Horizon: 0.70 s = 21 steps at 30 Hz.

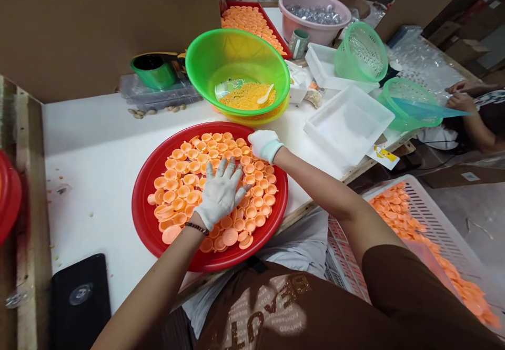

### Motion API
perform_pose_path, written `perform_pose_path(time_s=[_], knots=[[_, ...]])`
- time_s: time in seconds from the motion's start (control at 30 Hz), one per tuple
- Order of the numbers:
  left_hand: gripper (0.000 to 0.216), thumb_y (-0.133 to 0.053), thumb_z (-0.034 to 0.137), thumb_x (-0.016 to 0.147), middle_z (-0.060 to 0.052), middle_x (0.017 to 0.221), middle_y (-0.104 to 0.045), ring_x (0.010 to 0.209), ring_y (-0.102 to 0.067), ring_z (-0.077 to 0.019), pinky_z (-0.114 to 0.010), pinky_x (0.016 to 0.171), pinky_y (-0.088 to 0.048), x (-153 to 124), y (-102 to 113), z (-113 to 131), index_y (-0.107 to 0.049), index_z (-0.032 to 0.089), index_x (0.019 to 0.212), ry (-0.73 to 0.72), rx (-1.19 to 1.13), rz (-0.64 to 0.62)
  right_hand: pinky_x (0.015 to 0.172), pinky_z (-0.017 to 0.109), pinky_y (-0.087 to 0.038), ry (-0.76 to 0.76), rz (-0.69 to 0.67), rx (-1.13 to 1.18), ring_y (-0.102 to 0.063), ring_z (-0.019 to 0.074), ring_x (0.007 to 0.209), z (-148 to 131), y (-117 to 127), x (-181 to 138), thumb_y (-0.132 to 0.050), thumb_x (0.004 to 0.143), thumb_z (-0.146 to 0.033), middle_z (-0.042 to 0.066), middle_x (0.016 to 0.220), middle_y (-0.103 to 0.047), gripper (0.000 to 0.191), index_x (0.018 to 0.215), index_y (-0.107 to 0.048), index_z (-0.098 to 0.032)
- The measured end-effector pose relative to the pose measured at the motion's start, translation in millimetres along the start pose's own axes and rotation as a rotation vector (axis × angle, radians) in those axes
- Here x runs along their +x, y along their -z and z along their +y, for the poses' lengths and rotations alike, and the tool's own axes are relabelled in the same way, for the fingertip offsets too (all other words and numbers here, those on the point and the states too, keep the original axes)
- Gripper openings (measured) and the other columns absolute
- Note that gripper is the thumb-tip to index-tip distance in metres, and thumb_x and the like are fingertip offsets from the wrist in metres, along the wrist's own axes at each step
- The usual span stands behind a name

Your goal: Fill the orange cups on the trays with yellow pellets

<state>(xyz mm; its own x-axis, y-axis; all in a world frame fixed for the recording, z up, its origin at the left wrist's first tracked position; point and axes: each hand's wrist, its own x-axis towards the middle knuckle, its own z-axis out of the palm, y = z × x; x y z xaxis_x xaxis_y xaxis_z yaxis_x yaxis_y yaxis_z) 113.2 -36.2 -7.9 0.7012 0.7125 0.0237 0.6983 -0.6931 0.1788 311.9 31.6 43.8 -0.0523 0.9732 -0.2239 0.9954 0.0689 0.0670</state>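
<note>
A round red tray (139, 203) holds many small orange plastic cups (178, 204), most of them facing up. My left hand (221, 189), in a pale glove with greyed fingertips, lies over the cups near the middle with its fingers spread. At the tray's far right edge is my right hand (265, 145), also gloved, with its fingers curled in. Whatever it holds, if anything, is hidden. Just beyond the tray stands a green basin (201, 61) with small yellow pieces (246, 96) and a white spoon (265, 94) in it.
A green cup (158, 76) and a black phone (81, 297) are at the left. White trays (349, 124) and green baskets (361, 53) stand at the right. A crate (430, 203) of orange pieces sits below. Another person's hands (461, 95) hold a blue sheet.
</note>
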Motion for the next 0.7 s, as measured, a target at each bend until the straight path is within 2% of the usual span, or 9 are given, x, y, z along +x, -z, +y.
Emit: perform_pose_path(time_s=[0.13, 0.23, 0.33, 0.43, 0.53, 0.6, 0.7], knots=[[0.058, -0.044, 0.051, 0.104, -0.025, 0.16, -0.048, 0.15, -0.041, -0.0478, -0.075, 0.12, -0.028, -14, 3, 0, -0.059, 0.013, 0.144, -0.009, -0.03, 0.035, 0.084, 0.035, -0.055, 0.045, -0.039, 0.019, -0.073, 0.0314, 0.11, 6, 0, 5, -0.053, 0.1, -0.014, 0.022, 0.117, -0.076, 0.031, 0.117, -0.078, -0.011], [0.058, -0.039, 0.046, 0.106, -0.027, 0.162, -0.045, 0.151, -0.042, -0.0463, -0.07, 0.12, -0.031, -10, 5, -3, -0.055, 0.009, 0.148, 0.037, -0.025, 0.098, 0.084, 0.035, -0.054, 0.037, -0.031, 0.033, -0.073, 0.0296, 0.109, 12, -2, 4, -0.052, 0.103, -0.02, 0.019, 0.118, -0.076, 0.031, 0.122, -0.077, -0.014], [0.063, -0.037, 0.043, 0.106, -0.027, 0.168, -0.036, 0.156, -0.034, -0.0471, -0.071, 0.123, -0.025, 10, 5, -9, -0.044, 0.007, 0.158, 0.061, -0.005, 0.125, 0.082, 0.034, -0.053, 0.015, 0.004, 0.037, -0.072, 0.0284, 0.108, 17, -8, -1, -0.052, 0.103, -0.022, 0.015, 0.122, -0.074, 0.033, 0.125, -0.076, -0.021], [0.065, -0.036, 0.044, 0.106, -0.026, 0.17, -0.031, 0.159, -0.026, -0.048, -0.077, 0.123, -0.016, 37, 0, -16, -0.041, 0.009, 0.161, 0.064, -0.019, 0.05, 0.084, 0.035, -0.052, 0.087, -0.026, 0.013, -0.071, 0.0283, 0.108, 23, -15, -7, -0.055, 0.1, -0.019, 0.012, 0.122, -0.072, 0.033, 0.124, -0.076, -0.026], [0.066, -0.032, 0.046, 0.108, -0.026, 0.172, -0.026, 0.161, -0.022, -0.0466, -0.076, 0.124, -0.013, 52, -2, -20, -0.04, 0.01, 0.162, 0.093, -0.051, 0.013, 0.089, 0.037, -0.051, 0.146, 0.029, 0.055, -0.068, 0.0295, 0.112, 31, -19, -21, -0.051, 0.103, -0.025, 0.013, 0.128, -0.069, 0.042, 0.142, -0.067, -0.025], [0.068, -0.03, 0.048, 0.108, -0.027, 0.173, -0.023, 0.162, -0.021, -0.0453, -0.073, 0.126, -0.014, 44, 1, -20, -0.036, 0.01, 0.163, 0.131, -0.059, 0.064, 0.095, 0.04, -0.049, 0.175, 0.1, 0.107, -0.065, 0.0305, 0.117, 34, -23, -42, -0.046, 0.107, -0.03, 0.015, 0.135, -0.066, 0.044, 0.147, -0.063, -0.02], [0.07, -0.029, 0.051, 0.108, -0.027, 0.172, -0.026, 0.161, -0.024, -0.0442, -0.071, 0.127, -0.017, 4, 7, -18, -0.037, 0.009, 0.162, 0.177, -0.047, 0.159, 0.109, 0.046, -0.043, 0.316, 0.178, 0.137, -0.054, 0.0343, 0.136, 26, -41, -86, -0.044, 0.109, -0.04, 0.02, 0.153, -0.057, 0.051, 0.15, -0.058, -0.013]])
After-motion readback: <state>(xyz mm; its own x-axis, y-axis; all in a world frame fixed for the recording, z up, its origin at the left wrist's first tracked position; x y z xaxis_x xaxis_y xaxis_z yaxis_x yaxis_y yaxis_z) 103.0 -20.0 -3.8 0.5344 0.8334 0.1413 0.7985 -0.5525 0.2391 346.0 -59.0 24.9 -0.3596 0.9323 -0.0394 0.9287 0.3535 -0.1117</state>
